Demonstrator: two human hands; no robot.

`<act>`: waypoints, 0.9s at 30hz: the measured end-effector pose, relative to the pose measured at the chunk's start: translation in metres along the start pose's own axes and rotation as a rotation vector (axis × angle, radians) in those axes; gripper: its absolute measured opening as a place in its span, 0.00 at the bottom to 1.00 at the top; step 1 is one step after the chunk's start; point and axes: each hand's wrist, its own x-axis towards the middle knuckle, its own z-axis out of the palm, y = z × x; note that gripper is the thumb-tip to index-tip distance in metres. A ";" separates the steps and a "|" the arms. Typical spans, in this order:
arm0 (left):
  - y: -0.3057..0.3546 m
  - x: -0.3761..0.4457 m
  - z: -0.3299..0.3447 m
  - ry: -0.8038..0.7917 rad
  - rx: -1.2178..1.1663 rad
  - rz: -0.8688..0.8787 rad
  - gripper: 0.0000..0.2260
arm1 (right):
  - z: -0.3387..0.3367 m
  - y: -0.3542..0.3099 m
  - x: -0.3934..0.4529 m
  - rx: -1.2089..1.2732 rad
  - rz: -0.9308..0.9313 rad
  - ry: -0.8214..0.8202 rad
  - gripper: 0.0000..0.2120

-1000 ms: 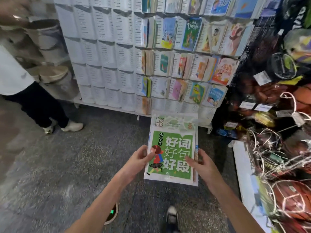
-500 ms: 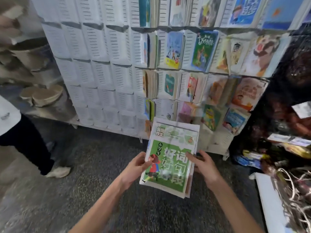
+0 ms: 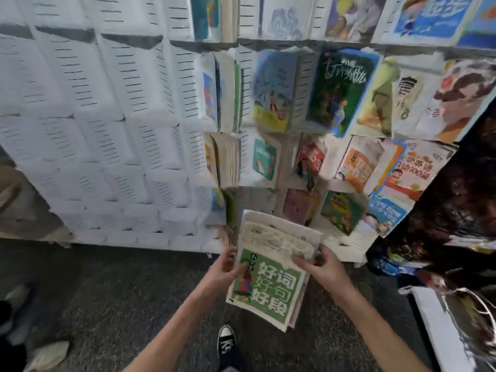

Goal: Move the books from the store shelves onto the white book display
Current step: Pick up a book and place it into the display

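A stack of books (image 3: 271,280), the top one with a green cover and large white characters, sits low in the centre of the frame, held tilted between two hands just in front of the bottom row of the white display (image 3: 88,108).

The left hand (image 3: 222,275) grips the stack's left edge: its thumb lies over the cover near the small red figure, and the other fingers go behind the books, out of sight. The right hand (image 3: 326,269) holds the right edge higher up, thumb stretched flat across the pale top band of the cover, the remaining fingers curled round the side and mostly hidden. The stack's lower corner hangs free below both hands.

The display fills the upper half of the frame; its slotted pockets at the left hold nothing, while those at centre and right carry colourful books (image 3: 341,89), blurred. A black sneaker (image 3: 226,342) shows at the bottom centre on the dark speckled floor (image 3: 112,296).
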 end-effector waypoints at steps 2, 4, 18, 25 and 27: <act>0.013 0.033 -0.015 -0.006 0.021 0.041 0.12 | 0.010 -0.002 0.019 -0.079 0.000 0.000 0.21; 0.018 0.063 -0.027 -0.030 0.079 0.065 0.15 | 0.015 -0.003 0.036 -0.184 0.012 0.003 0.21; -0.095 0.254 -0.004 0.007 0.388 -0.208 0.17 | 0.049 0.121 0.196 -0.716 0.049 -0.300 0.27; -0.215 0.365 0.029 0.031 0.058 -0.557 0.19 | 0.079 0.220 0.305 -0.620 0.166 -0.278 0.22; -0.232 0.382 0.039 -0.022 -0.064 -0.637 0.15 | 0.087 0.243 0.330 -0.559 0.228 -0.296 0.20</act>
